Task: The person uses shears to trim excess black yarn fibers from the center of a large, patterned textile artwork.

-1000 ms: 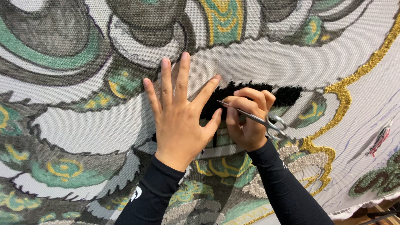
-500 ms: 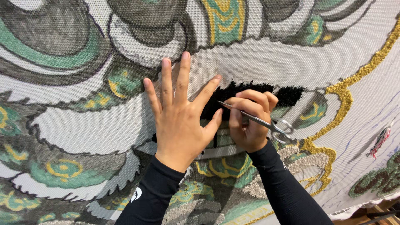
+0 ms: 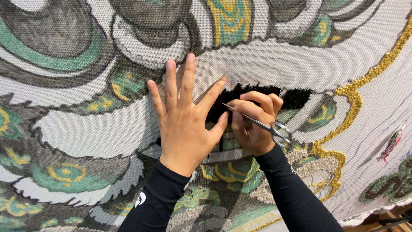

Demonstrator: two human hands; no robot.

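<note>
My left hand (image 3: 185, 116) lies flat with fingers spread on a large printed tufting canvas (image 3: 266, 64). Right beside it, my right hand (image 3: 254, 124) grips small metal scissors (image 3: 265, 125), blades pointing left toward my left thumb, with the loop handles sticking out past the wrist. The blade tips sit at a patch of black tufted yarn (image 3: 257, 96) that runs to the right behind both hands. Both forearms wear black sleeves.
The canvas carries a grey, green and yellow printed pattern. A gold tufted line (image 3: 356, 92) curves down the right side. Loose red and green threads (image 3: 391, 144) hang at the far right. A wooden frame edge (image 3: 386, 219) shows at the bottom right corner.
My right hand and the scissors have barely shifted, staying at the black yarn. The left hand holds its flat spread position.
</note>
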